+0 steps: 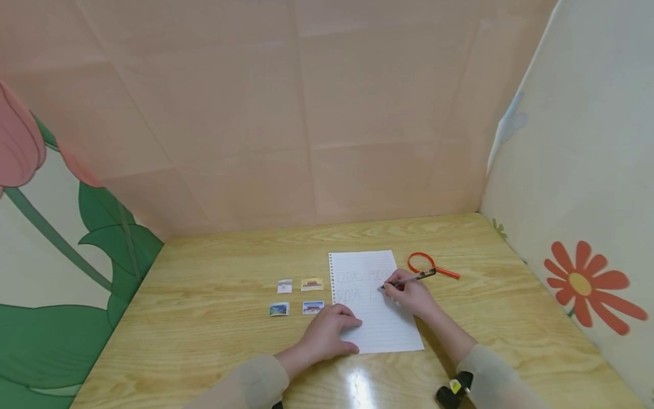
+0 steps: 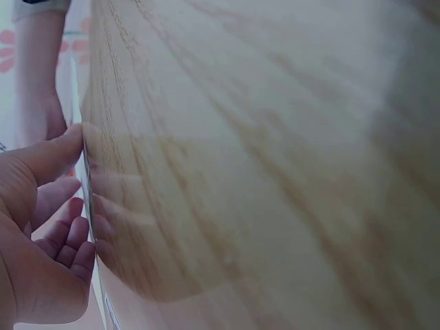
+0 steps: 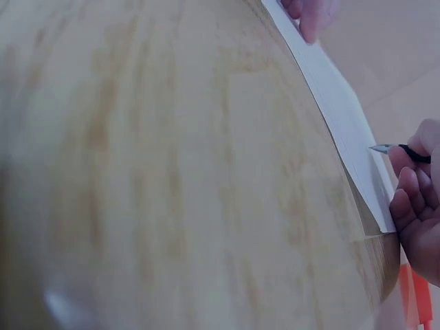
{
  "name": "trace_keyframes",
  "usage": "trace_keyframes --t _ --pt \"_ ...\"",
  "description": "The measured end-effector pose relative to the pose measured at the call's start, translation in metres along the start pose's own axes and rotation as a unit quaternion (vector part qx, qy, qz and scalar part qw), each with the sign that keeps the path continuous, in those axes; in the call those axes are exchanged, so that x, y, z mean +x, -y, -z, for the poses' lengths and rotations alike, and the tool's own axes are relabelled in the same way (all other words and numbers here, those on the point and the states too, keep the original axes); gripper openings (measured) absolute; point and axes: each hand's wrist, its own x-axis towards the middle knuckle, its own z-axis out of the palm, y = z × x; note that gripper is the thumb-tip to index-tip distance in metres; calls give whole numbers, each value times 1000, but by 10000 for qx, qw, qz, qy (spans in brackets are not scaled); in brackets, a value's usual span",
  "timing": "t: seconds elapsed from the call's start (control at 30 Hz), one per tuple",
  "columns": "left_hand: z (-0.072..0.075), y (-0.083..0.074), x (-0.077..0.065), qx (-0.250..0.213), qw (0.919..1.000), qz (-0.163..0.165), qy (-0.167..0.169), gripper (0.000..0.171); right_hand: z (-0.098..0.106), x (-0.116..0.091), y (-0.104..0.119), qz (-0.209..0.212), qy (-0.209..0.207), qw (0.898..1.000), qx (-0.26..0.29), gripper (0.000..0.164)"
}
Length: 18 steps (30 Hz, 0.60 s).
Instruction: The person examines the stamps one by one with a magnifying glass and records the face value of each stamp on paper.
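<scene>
A lined sheet of paper [image 1: 383, 329] with punched holes down its left edge lies on the table, bearing two rows of handwritten figures. My right hand [image 1: 411, 295] grips a black pen [image 1: 421, 275], its tip at the second row. In the right wrist view the pen [image 3: 385, 148] points its metal tip at the paper [image 3: 337, 103]. My left hand [image 1: 329, 332] rests on the sheet's lower left, thumb and fingers spread. The left wrist view shows that hand [image 2: 48, 227] at the tabletop. Left of the paper lie several small picture stamps [image 1: 313, 307].
A red magnifying glass [image 1: 448, 273] lies right of the paper, near my right hand. The wooden table [image 1: 204, 295] meets a pink-covered wall [image 1: 245, 142] behind and a flower-painted wall [image 1: 562, 170] at right.
</scene>
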Motion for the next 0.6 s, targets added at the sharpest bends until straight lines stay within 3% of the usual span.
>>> trace_keyframes --t 0.33,0.6 --pt "1 -1 -1 -17 10000 65 26 50 -1 -2 1 124 274 9995 -17 7" --pt "2 -2 -2 -20 10000 93 12 49 5 -6 0 -7 83 9999 -131 8"
